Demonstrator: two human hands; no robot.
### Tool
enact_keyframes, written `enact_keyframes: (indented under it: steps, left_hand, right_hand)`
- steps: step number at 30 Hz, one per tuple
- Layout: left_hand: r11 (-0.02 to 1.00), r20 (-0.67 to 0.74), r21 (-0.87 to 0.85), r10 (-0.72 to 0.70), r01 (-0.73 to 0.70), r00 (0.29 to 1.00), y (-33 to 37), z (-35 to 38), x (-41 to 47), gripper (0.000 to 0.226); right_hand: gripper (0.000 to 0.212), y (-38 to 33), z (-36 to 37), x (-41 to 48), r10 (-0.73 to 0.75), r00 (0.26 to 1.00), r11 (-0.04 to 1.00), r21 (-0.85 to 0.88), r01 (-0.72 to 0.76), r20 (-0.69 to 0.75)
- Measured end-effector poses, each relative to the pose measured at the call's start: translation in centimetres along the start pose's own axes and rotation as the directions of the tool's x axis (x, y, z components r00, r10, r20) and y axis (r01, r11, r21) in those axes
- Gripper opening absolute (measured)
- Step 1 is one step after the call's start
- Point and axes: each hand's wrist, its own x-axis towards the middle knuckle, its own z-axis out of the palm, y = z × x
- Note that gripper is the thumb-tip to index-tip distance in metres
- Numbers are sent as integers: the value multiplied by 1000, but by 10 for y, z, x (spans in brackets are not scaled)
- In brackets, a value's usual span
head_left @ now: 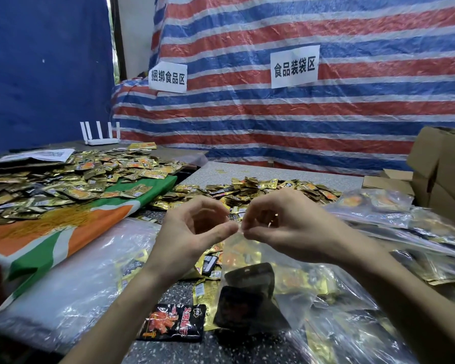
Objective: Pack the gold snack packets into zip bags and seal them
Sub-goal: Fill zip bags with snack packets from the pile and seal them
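Left hand [195, 232] and right hand [281, 227], fingertips pinched on the top edge of a zip bag [250, 258].
Bag is held raised above the near edge of the worktop [286, 170], gold and dark packets inside; gold snack packets [260, 190] are heaped mid-worktop and over a green-orange cloth [90, 227] at the left edge; filled bags [373, 206] are piled along the right edge.

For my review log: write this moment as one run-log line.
left hand: pinches zip bag top edge | right hand: pinches same edge | contents: gold packets | seal: cannot tell | loose pile: behind hands
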Motion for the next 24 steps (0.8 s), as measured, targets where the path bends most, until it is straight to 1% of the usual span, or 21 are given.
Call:
enact_keyframes:
  steps: [3, 4, 7, 9, 12, 14, 17, 20, 22, 24]
  left_hand:
    - [992, 40, 126, 3, -8, 999, -5, -4, -2, 14]
    - [983, 57, 180, 22, -32, 998, -7, -4, -3, 12]
    - [920, 141, 355, 126, -169, 982, -7, -1, -5, 16]
    - [881, 170, 399, 200, -253, 965, -5, 1, -4, 20]
    - [829, 171, 422, 324, -367, 930, -6, 6, -4, 19]
    - [799, 167, 436, 381, -415, 909, -8, 10, -5, 22]
    - [810, 144, 421, 384, -407, 912, -13, 12, -5, 24]
    - [833, 183, 424, 307, -357, 934, -13, 11, -4, 25]
    - [802, 233, 472, 287, -366, 929, -11, 10, -3, 19]
    - [797, 264, 464, 292, -386, 919, -9, 10, -1, 10]
  right_hand:
    - [6, 1, 2, -2, 4, 1000, 1000, 0, -4, -29]
    - [7, 1, 3, -2, 4, 1000, 1000, 1, -4, -27]
    - [8, 3, 3, -2, -10, 1000, 1000, 23, 11, -21]
    - [6, 5, 3, -2, -21, 1000, 999, 39, 21, -18]
    - [5, 6, 5, -3, -39, 999, 998, 54, 39, 6]
    - [7, 6, 7, -3, -59, 998, 997, 52, 59, 16]
    - [8, 6, 6, -4, -87, 996, 995, 54, 86, 25]
    - [11, 7, 4, -5, -94, 995, 995, 15, 94, 18]
    - [12, 7, 4, -5, -104, 995, 995, 4, 104, 3]
    - [14, 9, 4, -6, -106, 994, 994, 18, 106, 4]
